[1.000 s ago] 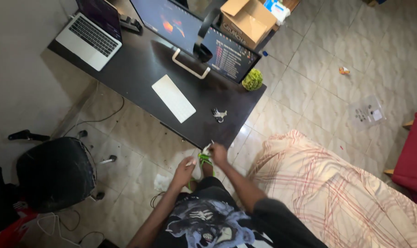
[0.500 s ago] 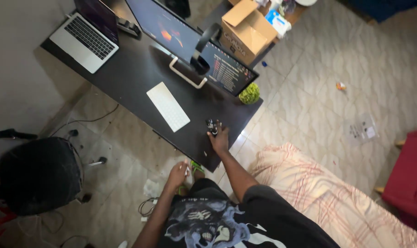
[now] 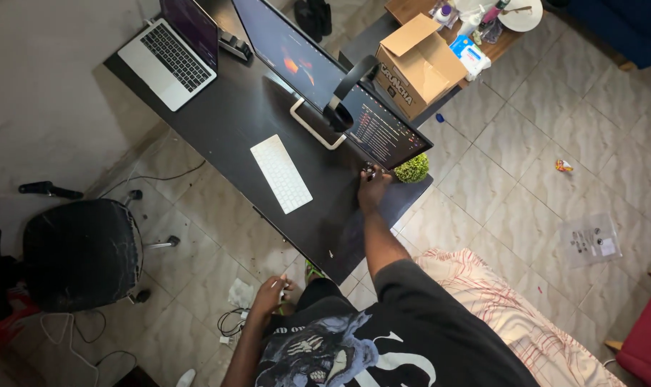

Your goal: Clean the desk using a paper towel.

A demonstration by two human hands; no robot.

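Observation:
My right hand (image 3: 372, 190) reaches out over the black desk (image 3: 246, 115). Its fingertips close on a small dark metal object (image 3: 368, 170) in front of the wide monitor (image 3: 318, 79), just left of a small round green plant (image 3: 412, 169). My left hand (image 3: 272, 292) hangs low beside my knee under the desk's near edge, fingers curled. I cannot tell whether it holds anything. A small green thing (image 3: 312, 271) shows just right of it, by the desk edge.
On the desk are a white keyboard (image 3: 281, 173), an open laptop (image 3: 171, 57) and headphones (image 3: 347, 89) hung on the monitor. A black swivel chair (image 3: 82, 251) stands left. A cardboard box (image 3: 419, 64) sits behind the desk, a striped bed cover (image 3: 512, 308) on the right, cables (image 3: 232, 322) on the tiled floor.
Both hands were together on the small green thing below the desk edge. My right hand has since left it, gone up onto the desk and closed on the small metal object.

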